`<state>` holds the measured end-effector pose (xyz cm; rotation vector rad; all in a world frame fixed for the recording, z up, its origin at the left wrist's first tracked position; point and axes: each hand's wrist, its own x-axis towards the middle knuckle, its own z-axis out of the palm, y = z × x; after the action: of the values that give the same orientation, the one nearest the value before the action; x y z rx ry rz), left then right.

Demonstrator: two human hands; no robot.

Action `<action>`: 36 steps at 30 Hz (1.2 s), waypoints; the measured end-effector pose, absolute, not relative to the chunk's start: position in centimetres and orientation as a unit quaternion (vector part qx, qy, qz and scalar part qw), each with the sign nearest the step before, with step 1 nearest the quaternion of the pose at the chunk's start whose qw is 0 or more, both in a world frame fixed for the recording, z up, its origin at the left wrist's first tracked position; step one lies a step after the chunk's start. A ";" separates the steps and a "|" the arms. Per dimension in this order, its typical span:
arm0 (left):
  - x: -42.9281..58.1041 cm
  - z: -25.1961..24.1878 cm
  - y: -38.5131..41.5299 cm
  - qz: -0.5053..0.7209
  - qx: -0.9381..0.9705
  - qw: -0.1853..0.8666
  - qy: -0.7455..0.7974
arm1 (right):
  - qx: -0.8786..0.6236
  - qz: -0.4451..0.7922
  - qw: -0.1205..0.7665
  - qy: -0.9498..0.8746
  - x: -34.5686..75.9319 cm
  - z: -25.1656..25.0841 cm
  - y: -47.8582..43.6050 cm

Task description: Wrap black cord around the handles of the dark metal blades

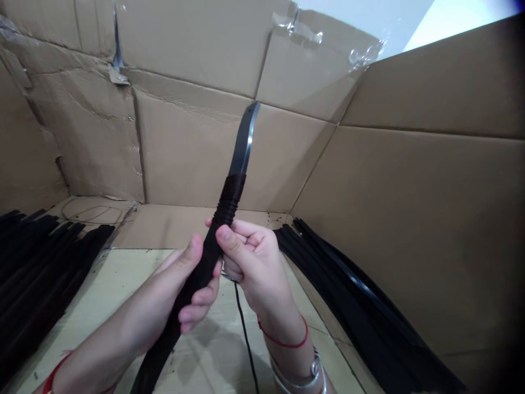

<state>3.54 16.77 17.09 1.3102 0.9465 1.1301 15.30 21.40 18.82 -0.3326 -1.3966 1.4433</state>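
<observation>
A long, curved, blade-like metal strip [245,139] points up and away, with a small hole near its bare tip. Dark cord is coiled around it in a wrapped band [229,197], and below that a black covering [207,262] runs down toward me. My left hand [184,290] is closed around the covered part from the left side. With its thumb pressed just under the coils, my right hand [248,254] has its other fingers curled in. A loose length of dark cord [246,334] hangs below that hand; where it enters the fingers is hidden.
Cardboard panels [197,148] stand behind and at the right [430,219]. Several long black strips lie at the left [45,257], and more long black pieces [348,295] lean along the right. Beneath my hands is a pale board [135,273]. Thin wire [94,210] lies at the back left.
</observation>
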 end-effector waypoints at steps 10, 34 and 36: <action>2.8 17.6 16.2 0.500 0.581 0.503 0.400 | -0.116 0.609 0.541 -0.567 15.3 18.9 21.1; 3.8 17.5 16.5 0.580 0.546 0.406 0.448 | -0.155 0.600 0.557 -0.554 15.0 19.4 20.8; 3.8 17.3 16.6 0.498 0.540 0.545 0.404 | -0.164 0.595 0.530 -0.581 15.2 19.4 20.8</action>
<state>3.77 16.58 17.34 1.2819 0.9575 1.1811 15.16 20.79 19.39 -0.3909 -1.3865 1.4209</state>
